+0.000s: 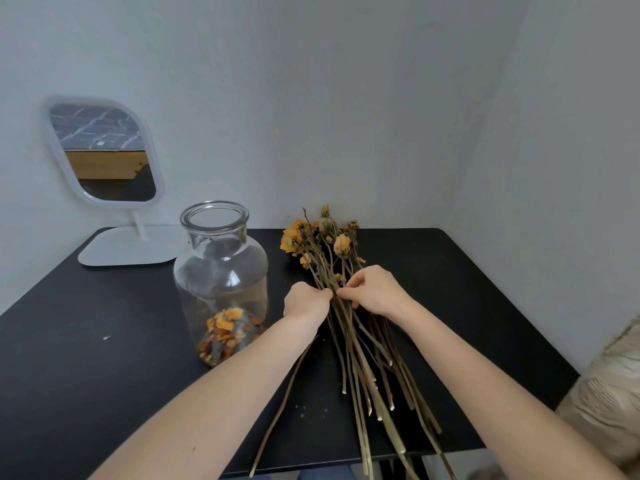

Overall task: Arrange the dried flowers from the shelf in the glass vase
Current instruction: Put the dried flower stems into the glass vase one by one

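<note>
Under the fingers (347, 289): dried flowers (349, 327) flat on table (104, 375), heads beyond them.
Left hand (306, 301): curled round mid-stems.
Right hand (372, 292): pinching stems alongside.
Handling: likely light, brittle; grip stems, never heads.
Glass vase (221, 271): left of fingers, upright.

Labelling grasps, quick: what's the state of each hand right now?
Left hand: closed, gripping the dried flower stems.
Right hand: closed, pinching the same stems.

A home corner, likely a bedroom: a white vanity mirror (104, 152) stands on a black surface (86, 358) against plain white walls (346, 98).
</note>
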A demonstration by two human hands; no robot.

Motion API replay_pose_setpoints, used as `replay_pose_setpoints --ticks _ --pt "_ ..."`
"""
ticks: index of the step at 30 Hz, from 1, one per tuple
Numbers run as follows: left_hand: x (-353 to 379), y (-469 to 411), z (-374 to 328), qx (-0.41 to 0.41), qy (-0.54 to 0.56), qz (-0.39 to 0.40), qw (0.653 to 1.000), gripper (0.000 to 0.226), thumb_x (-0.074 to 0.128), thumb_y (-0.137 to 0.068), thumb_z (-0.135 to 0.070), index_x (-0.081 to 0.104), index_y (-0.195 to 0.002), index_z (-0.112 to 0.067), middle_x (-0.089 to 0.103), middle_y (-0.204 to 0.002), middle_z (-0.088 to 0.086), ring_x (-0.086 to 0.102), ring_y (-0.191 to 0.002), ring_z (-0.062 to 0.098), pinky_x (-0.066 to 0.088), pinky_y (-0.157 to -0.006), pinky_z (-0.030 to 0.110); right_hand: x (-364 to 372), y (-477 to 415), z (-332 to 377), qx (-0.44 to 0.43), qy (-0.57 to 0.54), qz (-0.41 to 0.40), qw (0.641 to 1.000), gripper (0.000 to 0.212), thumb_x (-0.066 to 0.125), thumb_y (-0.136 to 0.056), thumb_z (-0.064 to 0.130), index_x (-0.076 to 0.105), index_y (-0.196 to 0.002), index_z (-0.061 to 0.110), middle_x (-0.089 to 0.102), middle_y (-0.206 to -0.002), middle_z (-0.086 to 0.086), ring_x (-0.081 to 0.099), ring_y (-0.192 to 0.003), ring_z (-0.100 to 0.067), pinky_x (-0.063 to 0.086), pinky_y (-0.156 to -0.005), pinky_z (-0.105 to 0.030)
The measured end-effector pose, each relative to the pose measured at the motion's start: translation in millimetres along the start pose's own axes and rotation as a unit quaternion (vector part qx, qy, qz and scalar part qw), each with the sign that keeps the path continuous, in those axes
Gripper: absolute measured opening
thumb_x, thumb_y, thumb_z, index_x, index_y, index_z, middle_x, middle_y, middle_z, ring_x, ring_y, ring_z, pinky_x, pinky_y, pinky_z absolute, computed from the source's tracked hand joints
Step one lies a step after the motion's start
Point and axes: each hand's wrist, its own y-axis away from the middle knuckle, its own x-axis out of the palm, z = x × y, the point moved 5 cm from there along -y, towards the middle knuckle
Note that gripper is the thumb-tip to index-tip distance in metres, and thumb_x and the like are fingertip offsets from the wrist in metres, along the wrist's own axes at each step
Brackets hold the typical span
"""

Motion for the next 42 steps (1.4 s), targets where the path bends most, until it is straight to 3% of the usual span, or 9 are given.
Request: replay_pose_setpoints --ticks 3,6,11,12,14,17,31,35,42 --pt "0 5 -4 0.019 -0.001 0.015 1.0 0.02 0.055 -0.09 -0.018 0.051 -0.071 -0.01 0.036 -0.055 0.001 0.031 -0.046 0.015 0.027 -0.047 0.024 -5 1 0 -0.003 -0.01 -0.004 1.0 0.017 0.061 -0.087 0.027 0.069 -0.088 0.012 0.06 -0.062 0.006 0.052 -0.056 -0.001 0.038 -0.056 -0.015" --pt "0 10 -12 0.053 -0.011 0.029 0.998 0.035 0.051 -0.092 -0.017 0.045 -0.058 -0.011 0.031 -0.048 0.0 0.028 -0.043 0.016 0.027 -0.049 0.025 -14 2 -1 0.007 -0.038 -0.01 0.999 0.018 0.059 -0.089 0.025 0.068 -0.086 0.011 0.059 -0.062 0.006 0.048 -0.049 -0.001 0.035 -0.053 -0.015" --pt "-3 19 -29 0.105 -0.028 0.039 0.993 0.03 0.044 -0.096 -0.022 0.056 -0.072 -0.008 0.043 -0.059 0.014 0.045 -0.052 0.024 0.04 -0.065 0.036 -26 4 0 0.0 -0.087 -0.021 0.996 0.019 0.053 -0.092 0.023 0.066 -0.089 0.01 0.057 -0.063 0.005 0.046 -0.05 -0.002 0.033 -0.053 -0.018" --pt "-3 19 -32 0.11 -0.017 0.043 0.993 0.028 0.044 -0.096 -0.022 0.058 -0.078 -0.007 0.044 -0.062 0.017 0.048 -0.055 0.026 0.042 -0.065 0.037 -28 4 1 -0.004 -0.091 -0.024 0.996 0.018 0.052 -0.093 0.023 0.065 -0.088 0.012 0.056 -0.063 0.005 0.045 -0.05 -0.002 0.033 -0.052 -0.018" --pt "-3 20 -36 0.123 0.007 0.054 0.991 0.025 0.044 -0.096 -0.022 0.056 -0.079 -0.008 0.038 -0.057 0.006 0.038 -0.049 0.017 0.035 -0.054 0.03 -33 4 3 -0.012 -0.096 -0.037 0.995 0.017 0.049 -0.093 0.024 0.063 -0.087 0.016 0.055 -0.063 0.005 0.045 -0.051 -0.003 0.032 -0.051 -0.018" --pt "-5 19 -45 0.14 0.03 0.057 0.988 0.028 0.045 -0.096 -0.022 0.052 -0.07 -0.014 0.034 -0.055 -0.002 0.03 -0.048 0.011 0.025 -0.047 0.025 -41 4 7 -0.031 -0.093 -0.056 0.994 0.018 0.047 -0.095 0.026 0.06 -0.084 0.019 0.054 -0.064 0.005 0.045 -0.053 -0.004 0.032 -0.051 -0.018" --pt "-13 33 -80 0.223 0.055 0.057 0.972 0.025 0.04 -0.097 -0.025 0.049 -0.074 -0.021 0.039 -0.065 -0.004 0.034 -0.054 0.009 0.028 -0.052 0.025 -66 2 12 -0.065 -0.101 -0.116 0.986 0.023 0.043 -0.096 0.028 0.053 -0.076 0.023 0.049 -0.067 0.007 0.044 -0.059 -0.005 0.031 -0.055 -0.02" --pt "-19 45 -96 0.251 0.061 0.066 0.964 0.019 0.04 -0.098 -0.025 0.052 -0.087 -0.016 0.041 -0.068 -0.004 0.036 -0.056 0.008 0.03 -0.053 0.024 -84 5 18 -0.08 -0.111 -0.156 0.978 0.023 0.042 -0.096 0.029 0.052 -0.076 0.024 0.048 -0.068 0.006 0.045 -0.061 -0.007 0.033 -0.057 -0.021" --pt "-37 67 -134 0.293 0.082 0.074 0.95 0.016 0.037 -0.099 -0.026 0.047 -0.091 -0.017 0.04 -0.066 -0.004 0.035 -0.054 0.008 0.028 -0.051 0.022 -124 8 37 -0.098 -0.112 -0.205 0.968 0.024 0.041 -0.096 0.026 0.049 -0.074 0.023 0.044 -0.065 0.004 0.042 -0.057 -0.009 0.032 -0.053 -0.022"
